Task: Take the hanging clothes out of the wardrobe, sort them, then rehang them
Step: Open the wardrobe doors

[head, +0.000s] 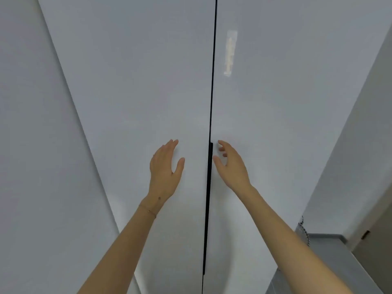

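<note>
One wardrobe (148, 81) fills the view. It has two pale doors, a left door (131, 92) and a right door (286, 102), both shut. They meet at one dark vertical seam (212, 92). One dark handle strip (210, 166) runs along the lower part of that seam. The contents cannot be seen behind the shut doors.

Two bare hands are raised in front of the doors, one on each side of the seam. The left hand (164, 168) is before the left door, fingers straight and together, thumb apart, holding nothing. Contact with the panel cannot be told. It has one thin bracelet (148, 210) at the wrist. The right hand (232, 166) is just beside the handle strip, fingers spread wide and loosely curved, holding nothing.

At lower right is one grey ledge (331, 245), with one braided cord (305, 232) at its near corner.
</note>
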Demonstrator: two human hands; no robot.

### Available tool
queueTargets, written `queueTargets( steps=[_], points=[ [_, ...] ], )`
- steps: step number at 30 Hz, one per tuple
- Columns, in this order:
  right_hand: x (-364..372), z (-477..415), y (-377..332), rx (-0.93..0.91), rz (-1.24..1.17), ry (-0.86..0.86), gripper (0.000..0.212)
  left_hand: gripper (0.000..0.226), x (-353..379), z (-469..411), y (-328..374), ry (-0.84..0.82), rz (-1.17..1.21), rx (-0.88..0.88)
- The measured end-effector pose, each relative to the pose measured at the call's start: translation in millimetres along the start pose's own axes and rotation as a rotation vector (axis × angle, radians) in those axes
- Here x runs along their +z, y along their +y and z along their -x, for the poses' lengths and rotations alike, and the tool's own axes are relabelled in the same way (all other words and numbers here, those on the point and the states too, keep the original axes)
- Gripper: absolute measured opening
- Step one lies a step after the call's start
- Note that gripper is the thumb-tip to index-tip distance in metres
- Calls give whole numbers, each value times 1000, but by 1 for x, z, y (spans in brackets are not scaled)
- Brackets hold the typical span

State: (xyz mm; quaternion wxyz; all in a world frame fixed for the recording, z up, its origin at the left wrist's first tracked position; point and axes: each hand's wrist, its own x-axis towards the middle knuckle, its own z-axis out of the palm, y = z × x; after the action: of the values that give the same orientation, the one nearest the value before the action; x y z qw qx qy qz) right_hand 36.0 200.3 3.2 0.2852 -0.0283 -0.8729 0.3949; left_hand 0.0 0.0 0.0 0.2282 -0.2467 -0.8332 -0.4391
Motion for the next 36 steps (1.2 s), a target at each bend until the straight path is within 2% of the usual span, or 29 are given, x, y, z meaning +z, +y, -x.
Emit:
queueTargets(
  steps=[6,10,18,23,31,36],
  points=[
    [12,-22,3,31,-19,-17,23,49,20,-15,-1,61,11,7],
    [16,-31,3,33,-22,32,9,48,25,-25,-1,82,-10,19],
    [8,-11,-8,26,-16,53,18,46,34,-10,9,70,107,-30],
    [4,31,-21,53,1,175,27,45,34,12,19,20,76,13],
    [-31,101,-30,114,-20,281,25,44,33,71,41,-33,160,69],
    [-70,149,-31,118,11,315,24,41,40,101,79,-95,216,111]
  ],
)
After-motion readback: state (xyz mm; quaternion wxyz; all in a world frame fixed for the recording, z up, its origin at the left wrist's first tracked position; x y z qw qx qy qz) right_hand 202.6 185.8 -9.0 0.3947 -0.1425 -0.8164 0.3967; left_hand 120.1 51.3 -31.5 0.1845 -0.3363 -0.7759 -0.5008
